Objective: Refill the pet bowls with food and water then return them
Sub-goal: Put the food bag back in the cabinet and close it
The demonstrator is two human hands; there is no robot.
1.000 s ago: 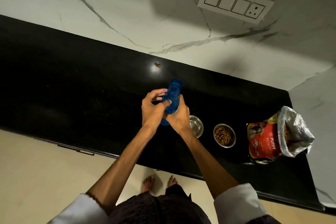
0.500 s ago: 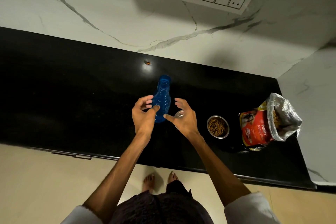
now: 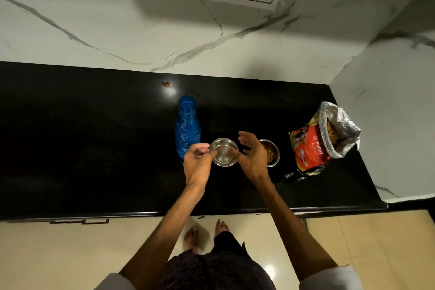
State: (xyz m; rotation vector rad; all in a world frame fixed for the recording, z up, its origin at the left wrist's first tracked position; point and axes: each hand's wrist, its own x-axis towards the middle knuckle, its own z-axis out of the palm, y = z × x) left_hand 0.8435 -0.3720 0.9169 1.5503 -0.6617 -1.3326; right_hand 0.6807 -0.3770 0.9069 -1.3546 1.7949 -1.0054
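On the glossy black bench (image 3: 94, 148) stands a round steel bowl (image 3: 222, 152) between both hands – left hand (image 3: 197, 162) loosely curled at its rim, right hand (image 3: 251, 155) released, fingers spread. The ribbed blue plastic bottle (image 3: 187, 126) stands just beside; the kibble bowl (image 3: 270, 152) is right.

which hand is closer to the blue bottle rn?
Left. The left hand sits just right of the blue bottle's base, overlapping it in view. The right hand is farther right, past the empty steel bowl.
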